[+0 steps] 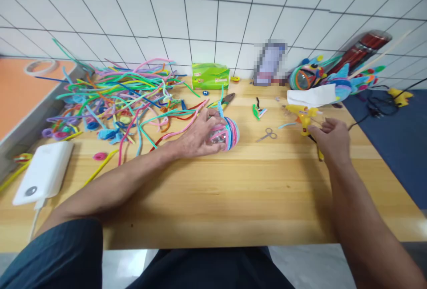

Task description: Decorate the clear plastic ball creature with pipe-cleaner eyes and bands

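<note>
My left hand (200, 137) is closed around a rounded craft piece (232, 133), a clear shell wrapped in pink, blue and white pipe cleaners. A light blue fuzzy strip stands up from its top. My right hand (333, 140) is beside a yellow hot glue gun (304, 118). Its thumb reaches the gun's handle, while the curled fingers stay apart from the thumb. Between the hands lie small scissors (267, 134) and some green, black and white pipe-cleaner bits (258, 110). Behind the craft piece rest pliers (228, 100), partly hidden.
Many loose pipe cleaners (126, 84) spread over the left of the table. A white power bank (45, 171) is at the near left. Along the wall are a green tissue pack (210, 76), a phone (269, 64), finished craft pieces (305, 75) and a red flask (362, 49).
</note>
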Available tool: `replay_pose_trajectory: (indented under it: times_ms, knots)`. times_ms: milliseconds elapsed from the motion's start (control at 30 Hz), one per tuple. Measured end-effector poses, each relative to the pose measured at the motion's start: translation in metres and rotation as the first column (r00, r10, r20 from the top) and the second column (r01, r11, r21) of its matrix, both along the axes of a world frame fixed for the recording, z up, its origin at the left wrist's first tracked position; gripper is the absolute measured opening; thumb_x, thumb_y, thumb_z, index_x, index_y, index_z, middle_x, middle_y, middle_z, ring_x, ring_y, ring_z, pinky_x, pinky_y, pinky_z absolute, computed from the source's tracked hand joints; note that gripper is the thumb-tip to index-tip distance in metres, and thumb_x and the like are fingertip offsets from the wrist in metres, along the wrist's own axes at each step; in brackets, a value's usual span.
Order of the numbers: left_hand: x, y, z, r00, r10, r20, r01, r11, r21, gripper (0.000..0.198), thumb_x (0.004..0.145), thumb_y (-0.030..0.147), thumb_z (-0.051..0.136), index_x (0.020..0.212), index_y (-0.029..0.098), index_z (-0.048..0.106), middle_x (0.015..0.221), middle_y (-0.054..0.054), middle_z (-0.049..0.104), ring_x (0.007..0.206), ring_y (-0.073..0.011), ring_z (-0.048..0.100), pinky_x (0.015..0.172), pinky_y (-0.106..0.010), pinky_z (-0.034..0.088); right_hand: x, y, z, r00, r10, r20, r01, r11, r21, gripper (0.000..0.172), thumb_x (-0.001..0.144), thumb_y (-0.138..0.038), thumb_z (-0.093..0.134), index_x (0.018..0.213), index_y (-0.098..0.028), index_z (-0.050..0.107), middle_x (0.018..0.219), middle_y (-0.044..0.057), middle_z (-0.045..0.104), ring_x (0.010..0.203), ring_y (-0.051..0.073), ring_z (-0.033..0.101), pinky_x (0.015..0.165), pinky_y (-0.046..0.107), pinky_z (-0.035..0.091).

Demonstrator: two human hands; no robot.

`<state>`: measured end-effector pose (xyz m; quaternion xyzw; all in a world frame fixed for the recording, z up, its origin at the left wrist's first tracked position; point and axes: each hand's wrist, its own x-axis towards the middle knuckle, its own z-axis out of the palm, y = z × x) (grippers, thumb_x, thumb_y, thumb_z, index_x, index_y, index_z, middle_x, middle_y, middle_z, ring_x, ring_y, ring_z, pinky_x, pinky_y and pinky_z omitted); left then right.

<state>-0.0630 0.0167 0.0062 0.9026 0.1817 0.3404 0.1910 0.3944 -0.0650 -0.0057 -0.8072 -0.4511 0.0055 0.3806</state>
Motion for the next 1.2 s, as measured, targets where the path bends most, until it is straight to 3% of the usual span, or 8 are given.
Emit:
replay_pose_trajectory:
  times_ms: [133,300,433,567,700,867,1067,1200]
  knots:
    - [0.001,0.000,-0.003,0.999,-0.014,0.043,0.013,1.000,0.027,0.057,0.091,0.044,0.077,0.139,0.024,0.053,0.136,-0.014,0.053,0.134,-0.0316,0.052,0.117,-0.057,0.050,-0.009,0.015,0.017,0.990,-0.024,-0.139,0.007,0.992,-0.127,0.027,0.069,-0.035,0.087,0.082,-0.026,0.065,0.079,0.008,0.071,0.077,0.026,0.064,0.076,0.044,0.049]
    - [0.001,0.000,-0.002,1.000,-0.015,0.023,0.014,0.999,0.051,0.057,0.090,0.044,0.078,0.137,0.024,0.052,0.136,-0.015,0.054,0.133,-0.0324,0.053,0.115,-0.057,0.051,-0.009,0.025,0.028,0.995,0.064,-0.073,-0.071,0.993,-0.091,0.022,0.084,-0.048,0.069,0.080,-0.026,0.069,0.079,0.008,0.069,0.079,0.027,0.062,0.078,0.046,0.048]
    - [0.001,0.000,-0.001,1.000,-0.008,0.005,0.008,0.998,0.063,0.058,0.090,0.045,0.077,0.137,0.023,0.051,0.138,-0.015,0.052,0.132,-0.0333,0.053,0.114,-0.058,0.052,-0.018,0.022,0.017,0.983,0.142,0.118,-0.134,0.988,-0.073,0.022,0.091,-0.046,0.056,0.087,-0.028,0.068,0.099,0.013,0.073,0.104,0.033,0.064,0.097,0.053,0.050]
    - [0.003,0.001,-0.003,1.000,0.000,0.010,-0.001,0.998,0.059,0.058,0.090,0.047,0.077,0.137,0.024,0.051,0.135,-0.014,0.054,0.132,-0.0337,0.054,0.114,-0.059,0.051,-0.036,0.011,-0.002,0.957,0.210,0.200,-0.196,0.977,-0.090,0.036,0.092,-0.040,0.052,0.118,-0.020,0.067,0.127,0.017,0.073,0.119,0.033,0.066,0.106,0.055,0.052]
    - [0.004,0.001,-0.006,1.000,0.001,0.031,-0.002,0.999,0.048,0.060,0.089,0.046,0.078,0.138,0.024,0.052,0.135,-0.014,0.055,0.132,-0.0338,0.054,0.114,-0.060,0.051,-0.048,0.008,-0.011,0.863,0.341,0.372,-0.252,0.930,-0.268,0.047,0.084,-0.034,0.063,0.128,-0.016,0.068,0.122,0.020,0.074,0.118,0.038,0.066,0.107,0.056,0.052]
    - [0.004,0.001,-0.006,0.998,-0.007,0.058,0.004,0.999,0.051,0.061,0.086,0.042,0.082,0.137,0.024,0.054,0.134,-0.013,0.057,0.129,-0.0337,0.056,0.111,-0.059,0.052,-0.059,0.015,-0.014,0.767,0.377,0.519,-0.170,0.900,-0.402,0.055,0.087,-0.021,0.057,0.139,-0.008,0.067,0.118,0.024,0.072,0.111,0.041,0.065,0.097,0.055,0.053]
    - [0.005,-0.001,-0.005,0.997,-0.027,0.070,0.020,0.995,0.098,0.058,0.089,0.041,0.080,0.138,0.023,0.052,0.133,-0.013,0.056,0.130,-0.0332,0.056,0.109,-0.058,0.054,-0.062,0.019,-0.017,0.820,0.333,0.466,-0.180,0.922,-0.342,0.045,0.081,-0.017,0.063,0.125,-0.011,0.072,0.112,0.021,0.070,0.106,0.038,0.064,0.095,0.050,0.052]
    - [0.006,-0.004,-0.005,0.998,-0.007,0.061,0.000,0.994,0.108,0.060,0.087,0.038,0.081,0.139,0.023,0.053,0.133,-0.013,0.054,0.130,-0.0346,0.057,0.108,-0.058,0.056,-0.062,0.017,-0.001,0.873,0.264,0.410,-0.177,0.955,-0.237,0.025,0.084,-0.024,0.067,0.108,-0.019,0.072,0.105,0.018,0.070,0.098,0.035,0.066,0.087,0.046,0.053]
